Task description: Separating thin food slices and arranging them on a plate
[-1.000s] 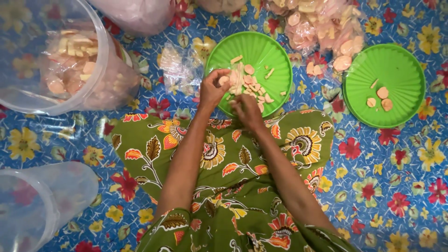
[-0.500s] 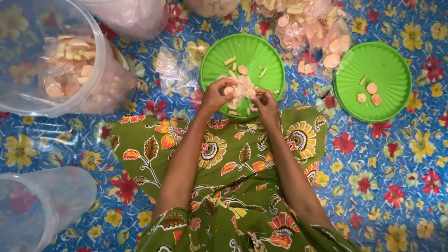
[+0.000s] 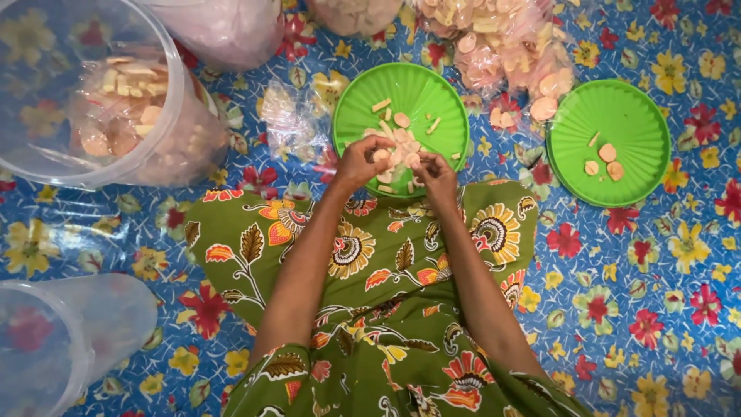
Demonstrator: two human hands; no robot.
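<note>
Blue plastic floor sheet with red, yellow flower print [image 3: 648,309] covers whole ground, glossy, creased. Green floral fabric [image 3: 386,262] spread over it, centre. Even, soft light; faint glare at left. No walls, windows visible.

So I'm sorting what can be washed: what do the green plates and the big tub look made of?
The two green plates look like moulded plastic, glossy with fine ribs. The big tub seems clear, thin plastic: the pale pieces inside show through its wall.
</note>
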